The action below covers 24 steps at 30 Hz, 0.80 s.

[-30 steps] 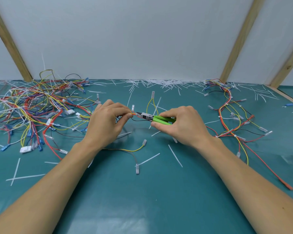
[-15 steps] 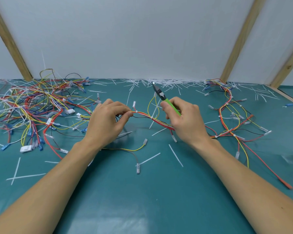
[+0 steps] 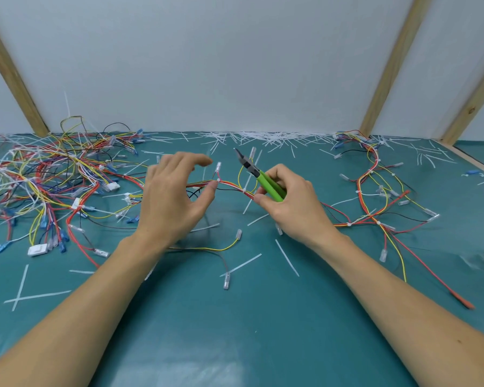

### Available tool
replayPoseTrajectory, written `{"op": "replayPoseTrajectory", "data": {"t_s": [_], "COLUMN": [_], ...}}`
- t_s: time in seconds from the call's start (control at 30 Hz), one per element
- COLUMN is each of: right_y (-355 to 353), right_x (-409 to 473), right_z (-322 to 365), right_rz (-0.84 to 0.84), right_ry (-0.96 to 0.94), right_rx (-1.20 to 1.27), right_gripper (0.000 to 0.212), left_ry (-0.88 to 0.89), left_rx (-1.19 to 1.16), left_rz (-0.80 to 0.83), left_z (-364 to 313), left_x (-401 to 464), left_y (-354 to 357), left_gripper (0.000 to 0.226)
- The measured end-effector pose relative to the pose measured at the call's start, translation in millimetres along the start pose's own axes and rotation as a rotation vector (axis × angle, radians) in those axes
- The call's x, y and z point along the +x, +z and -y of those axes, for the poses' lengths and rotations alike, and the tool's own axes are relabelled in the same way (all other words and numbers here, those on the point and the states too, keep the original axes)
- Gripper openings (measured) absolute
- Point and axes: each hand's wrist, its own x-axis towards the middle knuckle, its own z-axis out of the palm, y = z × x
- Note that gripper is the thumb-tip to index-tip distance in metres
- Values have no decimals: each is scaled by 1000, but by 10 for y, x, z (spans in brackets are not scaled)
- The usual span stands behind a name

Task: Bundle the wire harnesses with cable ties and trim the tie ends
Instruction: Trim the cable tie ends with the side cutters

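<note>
Just one view here, a wide-angle head cam looking forward and down over the bench (image 3: 235, 344). Both forearms come in from the bottom corners, hands sit close at mid-frame, and the wall (image 3: 235, 65) fills the top half.

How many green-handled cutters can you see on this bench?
1. The green-handled cutters are held in the right hand, tips pointing up and away, above the teal mat. None shows elsewhere; the wire pile could hide some.
</note>
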Motion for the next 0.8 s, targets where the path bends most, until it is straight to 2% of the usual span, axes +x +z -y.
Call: {"op": "replayPoseTrajectory", "data": {"t_s": [0.07,0.1,0.17,0.23,0.3,0.37,0.43,0.5,0.63,0.8], "right_y": [27,43,73,88,89,88,99,112,110,52], "right_x": [2,1,-5,-21,-42,-54,-59,-67,-84,-68], "right_z": [-7,-10,-10,1,10,18,31,46,51,40], "right_rz": [-24,-36,-60,-72,-65,-54,-48,-36,6,-4], "right_ry": [18,23,19,-8,-53,-96,-148,-199,-262,-284], "right_rx": [28,38,48,29,-15,-59,-88,-126,-235,-356], "right_gripper": [18,18,18,18,18,21,25,29,26,29], "left_ry": [90,67,-128,-305,-471,-660,-777,-811,-834,-867], "left_rx": [1,-48,-203,-290,-410,-651,-862,-954,-989,-971], "left_rz": [-81,-50,125,253,299,301,280,274,266,117], "left_z": [-50,-86,-151,-179,-149,-115,-106,-112,-121,-112], "left_x": [4,-5,-49,-94,-85,-50,-36,-37,-60,-36], "left_y": [-1,23,121,217,252,236,222,219,217,193], "left_gripper": [10,17,34,36,31,30,32,31,17,16]}}
